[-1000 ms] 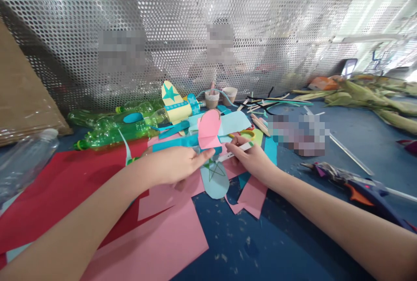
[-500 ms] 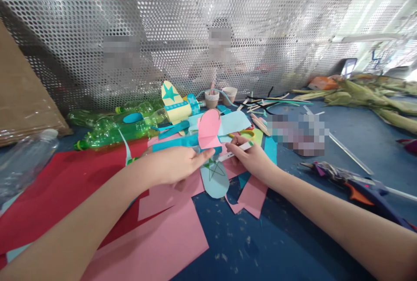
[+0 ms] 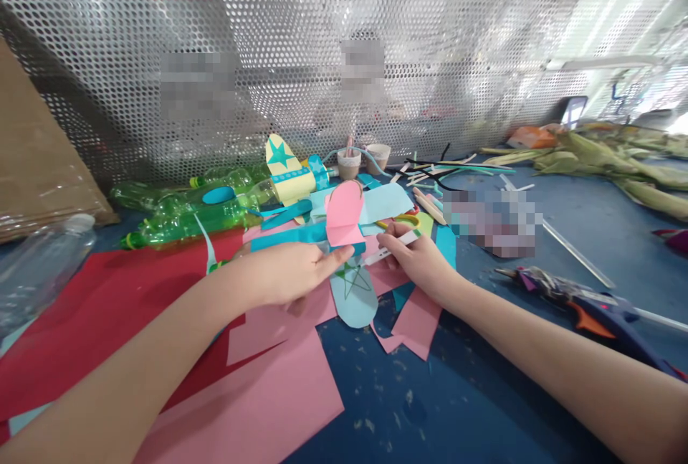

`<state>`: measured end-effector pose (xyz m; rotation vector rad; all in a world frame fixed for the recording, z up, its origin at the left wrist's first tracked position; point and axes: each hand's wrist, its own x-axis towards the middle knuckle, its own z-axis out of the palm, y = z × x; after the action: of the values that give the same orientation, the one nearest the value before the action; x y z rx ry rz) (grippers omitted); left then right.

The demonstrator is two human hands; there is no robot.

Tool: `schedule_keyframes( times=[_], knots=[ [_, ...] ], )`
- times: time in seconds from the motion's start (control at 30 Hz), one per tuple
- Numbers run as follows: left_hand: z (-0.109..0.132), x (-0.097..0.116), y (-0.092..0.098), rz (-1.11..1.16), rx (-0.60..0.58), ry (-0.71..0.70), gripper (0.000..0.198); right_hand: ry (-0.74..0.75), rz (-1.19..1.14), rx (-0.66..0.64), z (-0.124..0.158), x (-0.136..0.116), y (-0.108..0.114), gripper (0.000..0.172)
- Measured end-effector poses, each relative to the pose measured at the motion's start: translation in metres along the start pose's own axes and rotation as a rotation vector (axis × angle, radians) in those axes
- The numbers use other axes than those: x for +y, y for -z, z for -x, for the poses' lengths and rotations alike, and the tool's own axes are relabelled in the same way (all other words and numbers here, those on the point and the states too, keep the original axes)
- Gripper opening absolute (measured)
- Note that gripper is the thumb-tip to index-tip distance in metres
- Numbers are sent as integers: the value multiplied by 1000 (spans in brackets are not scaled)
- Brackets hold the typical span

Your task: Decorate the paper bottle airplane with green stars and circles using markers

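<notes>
I am holding a pink paper piece [image 3: 344,214] upright just above the middle of the desk [image 3: 462,406], its rounded top pointing up. My left hand [image 3: 290,274] is pinching it at its lower edge, thumb and fingertips pressed together on the paper. A teal paper strip [image 3: 284,236] is running out to the left from the same spot. My right hand [image 3: 418,259] is sitting just to the right of the pink piece, its fingers wrapped round a white pen [image 3: 390,249] whose tip is pointing toward the piece's base. The two hands are close together but not touching.

Right below them a light blue oval cut-out [image 3: 353,297] with a green star drawn on it is lying flat. Pink sheets [image 3: 269,392] and a red sheet [image 3: 91,306] are spreading under my left forearm. Behind the pink piece yellow-handled scissors [image 3: 404,220] are peeking out among paper scraps. Farther back, green plastic bottles [image 3: 188,216] are lying on their sides beside a yellow wing [image 3: 286,171] bearing a teal star. Two small cups [image 3: 350,161] are standing near a perforated metal screen [image 3: 322,34]. A glue gun [image 3: 585,310] is lying well to the right.
</notes>
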<state>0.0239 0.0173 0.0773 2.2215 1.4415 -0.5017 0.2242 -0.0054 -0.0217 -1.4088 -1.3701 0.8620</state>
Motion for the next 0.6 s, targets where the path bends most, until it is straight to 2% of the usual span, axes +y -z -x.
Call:
schedule_keyframes(
  times=[0.17, 0.33, 0.5, 0.6],
  knots=[
    [-1, -2, -1, -8, 50, -62, 98, 29, 12, -10, 0, -1, 0, 30],
    [-1, -3, -1, 0, 40, -80, 97, 13, 12, -9, 0, -1, 0, 31],
    [-1, 0, 0, 17, 4, -7, 96, -1, -11, -1, -1, 2, 1, 31],
    [-1, -1, -1, 27, 11, -24, 97, -9, -18, 3, -2, 4, 1, 30]
  ],
)
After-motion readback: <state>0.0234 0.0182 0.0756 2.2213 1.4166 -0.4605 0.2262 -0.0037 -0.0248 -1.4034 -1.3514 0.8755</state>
